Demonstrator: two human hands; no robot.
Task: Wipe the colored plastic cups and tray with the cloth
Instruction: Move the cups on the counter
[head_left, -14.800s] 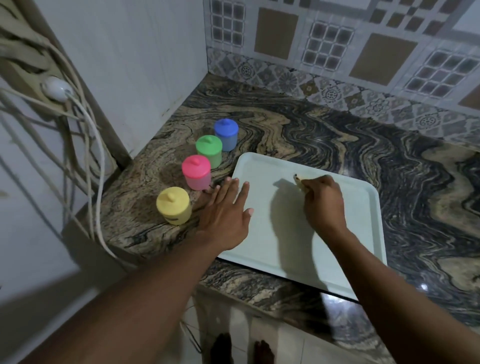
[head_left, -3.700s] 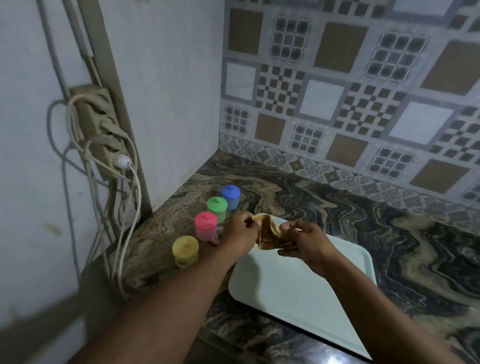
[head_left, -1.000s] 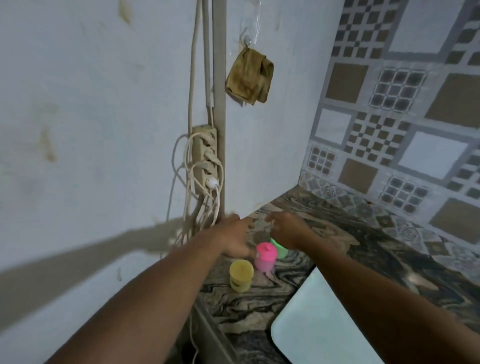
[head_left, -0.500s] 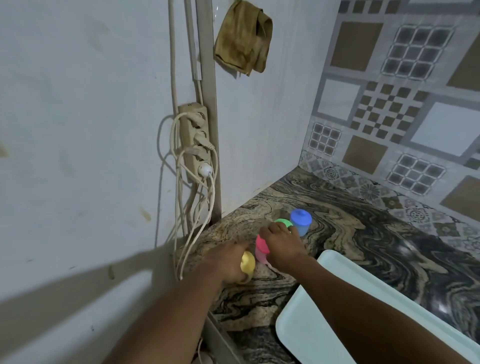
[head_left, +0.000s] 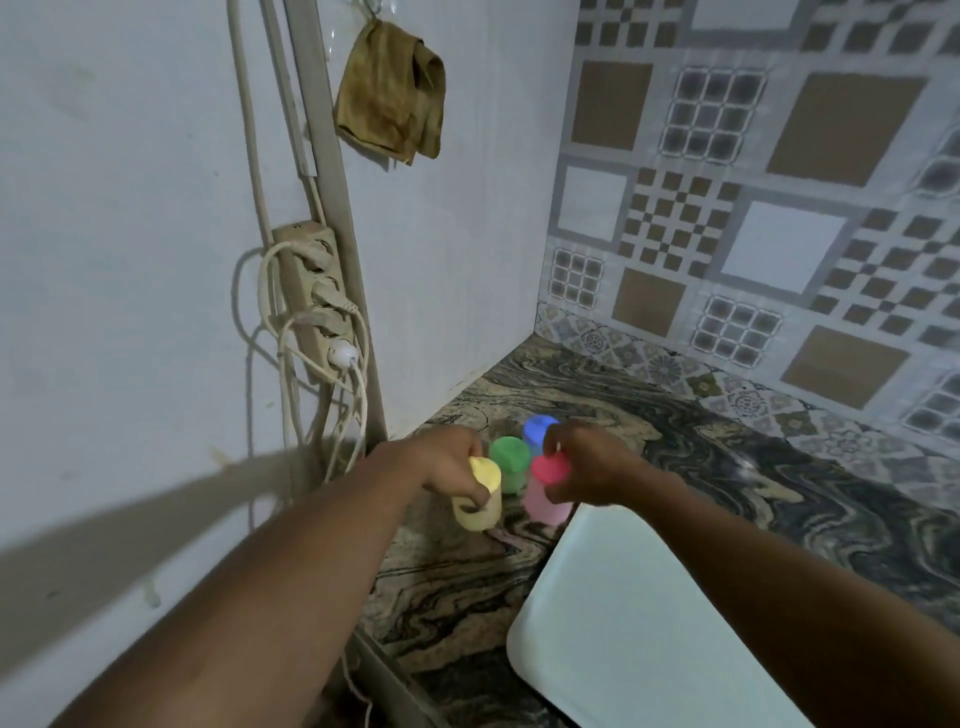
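With the left hand (head_left: 451, 467) gripping the yellow cup (head_left: 479, 493) and the right hand (head_left: 584, 462) gripping the pink cup (head_left: 546, 488), both near the tray (head_left: 623, 623) at five o'clock, a jostled lift could topple the green cup (head_left: 508, 462) or blue cup (head_left: 539, 430) behind, while the cloth (head_left: 389, 111) hangs on the wall at twelve.

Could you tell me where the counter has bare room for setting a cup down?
The tray is bare, and so is the counter between it and the tiled wall. It is crowded in the corner, where both hands grip cups.
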